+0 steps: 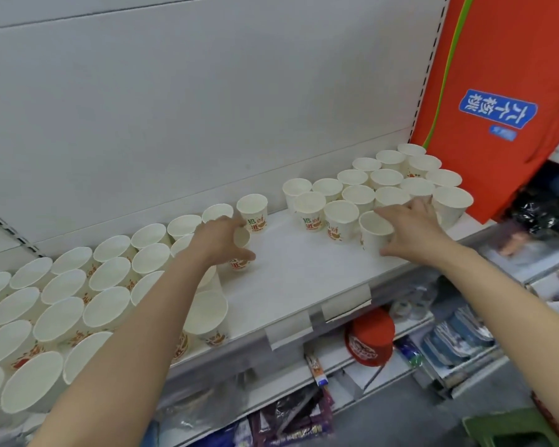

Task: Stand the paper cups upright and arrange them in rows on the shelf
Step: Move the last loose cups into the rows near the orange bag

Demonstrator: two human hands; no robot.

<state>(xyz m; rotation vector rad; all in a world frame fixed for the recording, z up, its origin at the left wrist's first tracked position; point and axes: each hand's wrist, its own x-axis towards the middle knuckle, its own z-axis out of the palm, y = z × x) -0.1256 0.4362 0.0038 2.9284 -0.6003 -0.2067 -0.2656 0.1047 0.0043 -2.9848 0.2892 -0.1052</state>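
Several white paper cups with red and green print stand upright on the white shelf point(297, 269). One block of rows point(65, 285) fills the left part, another block point(391, 179) sits at the right. My left hand point(218, 241) grips a cup point(241, 251) at the right edge of the left block. My right hand point(412, 229) wraps around a cup point(375, 232) at the front of the right block. A single cup point(252, 211) stands near the back wall between the blocks.
Bare shelf lies between the two blocks. An orange cloth with a blue label point(497, 111) hangs at the right end. Lower shelves hold packaged goods and a red cap point(370, 341). Price tag holders point(346, 301) hang from the shelf's front edge.
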